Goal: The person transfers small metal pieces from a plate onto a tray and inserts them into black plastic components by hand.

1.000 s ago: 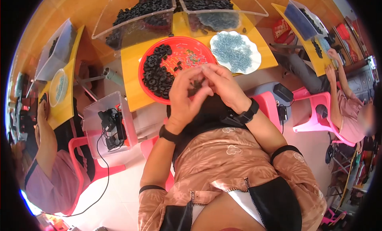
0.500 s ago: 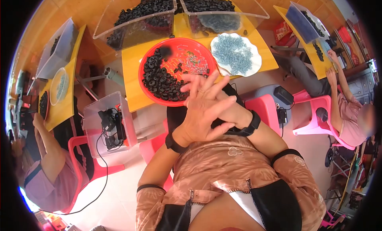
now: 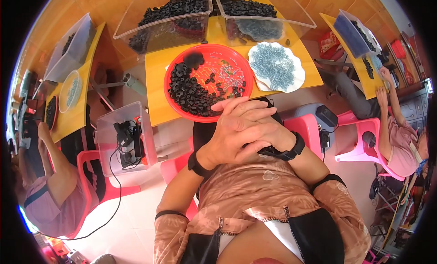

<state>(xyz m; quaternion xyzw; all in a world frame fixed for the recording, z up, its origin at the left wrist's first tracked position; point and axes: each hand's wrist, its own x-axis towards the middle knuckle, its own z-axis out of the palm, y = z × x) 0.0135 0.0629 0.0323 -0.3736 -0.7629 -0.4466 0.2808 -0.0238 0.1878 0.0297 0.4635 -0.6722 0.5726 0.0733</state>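
My left hand (image 3: 225, 140) and my right hand (image 3: 274, 130) are clasped in front of my body, fingers interlaced and closed over one another. No object shows between them. Just beyond the fingertips, a red round tray (image 3: 232, 53) sits on the yellow table (image 3: 157, 105). Small black ridged plastic parts (image 3: 182, 89) are heaped on its left side, and small clear pieces (image 3: 226, 75) are scattered at its right. Beside the tray, a white scalloped plate (image 3: 298, 77) holds many small clear bluish pieces (image 3: 274, 66).
Two clear bins (image 3: 159, 30) (image 3: 268, 23) with black parts stand at the table's back. A plastic box (image 3: 107, 148) of cables and adapters is at lower left. People work at side tables (image 3: 86, 105) (image 3: 362, 80) left and right. Pink chairs (image 3: 309, 130) stand around.
My fingers, spread and crossing before, have folded down into a clasp. The view has shifted slightly, so the table appears a little farther right and lower.
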